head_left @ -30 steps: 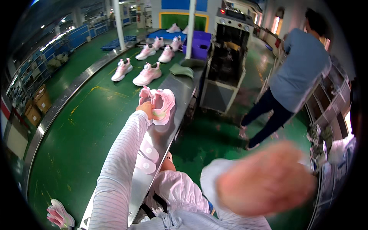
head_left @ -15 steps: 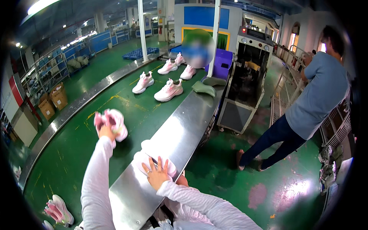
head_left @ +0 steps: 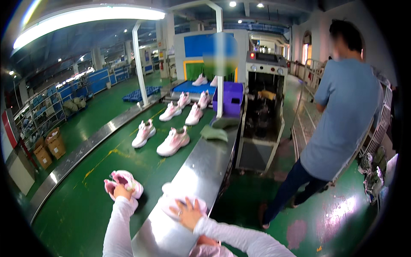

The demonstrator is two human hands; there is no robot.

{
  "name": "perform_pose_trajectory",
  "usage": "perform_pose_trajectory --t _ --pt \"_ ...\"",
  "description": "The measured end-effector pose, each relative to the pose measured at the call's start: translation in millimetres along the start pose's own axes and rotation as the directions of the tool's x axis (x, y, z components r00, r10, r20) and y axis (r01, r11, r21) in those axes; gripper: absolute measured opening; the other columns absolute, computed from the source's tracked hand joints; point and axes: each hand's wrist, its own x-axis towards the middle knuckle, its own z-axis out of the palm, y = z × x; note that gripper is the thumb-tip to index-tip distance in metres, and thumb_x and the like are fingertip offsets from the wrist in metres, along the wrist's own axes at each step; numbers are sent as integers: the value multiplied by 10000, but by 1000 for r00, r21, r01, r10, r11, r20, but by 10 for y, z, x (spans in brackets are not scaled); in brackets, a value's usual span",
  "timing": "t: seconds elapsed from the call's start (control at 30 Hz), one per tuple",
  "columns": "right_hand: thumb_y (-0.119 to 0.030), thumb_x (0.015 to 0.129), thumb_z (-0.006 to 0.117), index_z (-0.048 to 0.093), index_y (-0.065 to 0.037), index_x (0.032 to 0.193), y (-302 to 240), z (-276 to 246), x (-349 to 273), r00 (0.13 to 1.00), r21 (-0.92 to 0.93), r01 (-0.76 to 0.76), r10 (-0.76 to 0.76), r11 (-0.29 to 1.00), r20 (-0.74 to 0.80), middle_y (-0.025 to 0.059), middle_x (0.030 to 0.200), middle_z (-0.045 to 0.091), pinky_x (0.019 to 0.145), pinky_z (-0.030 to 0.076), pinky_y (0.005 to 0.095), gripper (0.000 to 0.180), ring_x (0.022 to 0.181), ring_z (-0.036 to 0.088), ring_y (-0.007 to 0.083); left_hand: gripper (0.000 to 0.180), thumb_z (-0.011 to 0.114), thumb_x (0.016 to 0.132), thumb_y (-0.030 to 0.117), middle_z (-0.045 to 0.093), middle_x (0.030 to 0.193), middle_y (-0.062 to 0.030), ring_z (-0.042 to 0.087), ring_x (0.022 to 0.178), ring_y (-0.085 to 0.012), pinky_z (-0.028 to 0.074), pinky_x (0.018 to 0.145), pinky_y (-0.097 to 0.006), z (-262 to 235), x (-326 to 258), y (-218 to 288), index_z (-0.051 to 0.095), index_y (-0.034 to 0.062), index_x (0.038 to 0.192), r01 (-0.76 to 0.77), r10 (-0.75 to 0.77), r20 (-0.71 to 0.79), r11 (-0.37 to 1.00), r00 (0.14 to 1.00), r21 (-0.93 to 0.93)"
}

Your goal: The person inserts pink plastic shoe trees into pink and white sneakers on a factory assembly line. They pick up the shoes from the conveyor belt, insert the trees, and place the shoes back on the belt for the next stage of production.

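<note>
Over the green conveyor belt [head_left: 81, 214], my left hand [head_left: 123, 192] is closed on a pair of pink-and-white sneakers [head_left: 129, 181], gripping them by their openings. My right hand [head_left: 187, 213] rests with spread fingers on pale, rounded pieces shaped like shoe soles [head_left: 170, 205]; their exact kind is partly covered by the hand. Those pieces lie on the metal ledge [head_left: 156, 233] along the belt. Farther up the belt stand several matching sneakers [head_left: 173, 141], upright and apart from my hands.
Green curved pieces [head_left: 214, 133] lie on the ledge's far end, near a purple bin [head_left: 233, 99] and a white post [head_left: 220, 60]. An open-fronted machine [head_left: 263, 107] stands right of the ledge. A person in a blue shirt [head_left: 342, 115] stands at right beside wire racks [head_left: 303, 115].
The view has tilted upward, showing more of the far belt and blue-framed machine. My left hand still holds the pair of sneakers; my right hand stays spread on the pale pieces.
</note>
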Motion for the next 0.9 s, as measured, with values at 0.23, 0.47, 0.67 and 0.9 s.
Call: perform_pose_trajectory --t 0.23,0.47,0.67,0.9 --pt "-256 741 468 549 -179 1040 -101 -448 -304 951 208 -120 173 971 -257 99 1127 460 909 283 536 320 1053 394 231 271 634 685 255 598 808 -189 574 766 -343 452 728 -396 493 232 494 615 16 811 -121 121 22 993 992 -14" --pt "-300 796 440 626 -164 948 404 -1492 -1920 641 471 -758 384 451 664 109 965 606 777 438 385 276 910 565 302 232 574 721 252 577 688 -131 557 656 -337 448 593 -459 588 71 1250 573 54 843 -658 589 -297 700 751 -276" --pt "-400 829 410 648 -180 892 487 -1059 -3727 -288 70 -908 738 -413 610 31 798 645 713 465 359 330 797 603 232 229 567 731 239 565 722 -124 548 660 -319 442 574 -440 45 -1139 3520 551 67 881 -757 905 -187 191 382 -625" --pt "-372 818 455 599 -93 868 76 -93 -5838 -254 525 -439 661 -729 706 57 693 643 584 465 367 318 660 591 179 234 559 742 224 552 761 -117 537 665 -299 436 551 -418 -350 -3447 4973 524 83 925 -488 994 -18 -68 -108 -870"
